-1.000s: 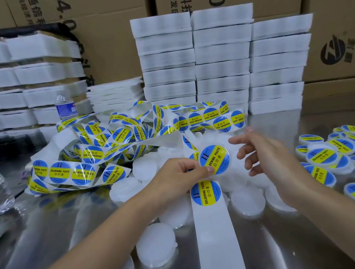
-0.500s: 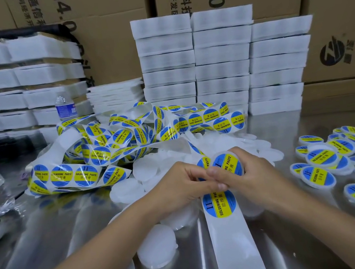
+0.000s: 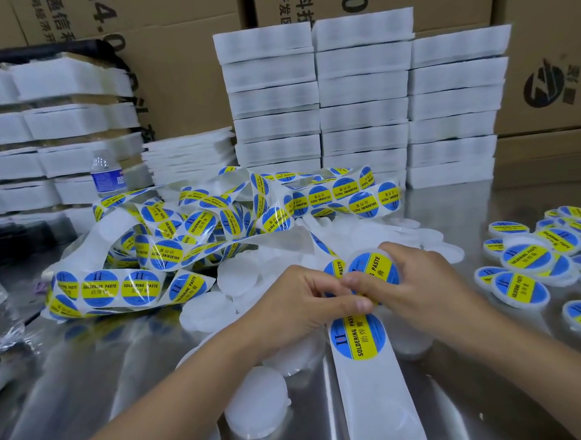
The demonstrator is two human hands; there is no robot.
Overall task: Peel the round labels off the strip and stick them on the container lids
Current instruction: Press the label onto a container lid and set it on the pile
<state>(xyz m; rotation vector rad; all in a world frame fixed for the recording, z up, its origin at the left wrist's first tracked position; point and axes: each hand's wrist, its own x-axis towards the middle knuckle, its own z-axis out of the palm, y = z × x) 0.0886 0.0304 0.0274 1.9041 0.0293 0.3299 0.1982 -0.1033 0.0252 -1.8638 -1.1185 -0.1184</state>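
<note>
Centre of frame: left hand (image 3: 309, 303) pinches the strip (image 3: 379, 406) between thumb and forefinger, probably to steady it. The right hand (image 3: 418, 276), fingers curled, grips a lid (image 3: 385, 247) tilted toward the camera while its label (image 3: 375, 269) is seated.

Counts:
- hands: two
- next label (image 3: 358, 336) on the near strip end: one
- labelled lids (image 3: 524, 258), right of frame: over ten, exact number unclear
- blank lids (image 3: 257, 409): heaped, uncountable

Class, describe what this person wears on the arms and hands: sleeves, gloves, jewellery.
Nothing worn shows. The left hand and right hand are bare, with no gloves, rings or tape. The left forearm and right forearm are bare too, up to the picture's edge: no sleeve, watch or bracelet in view.
</note>
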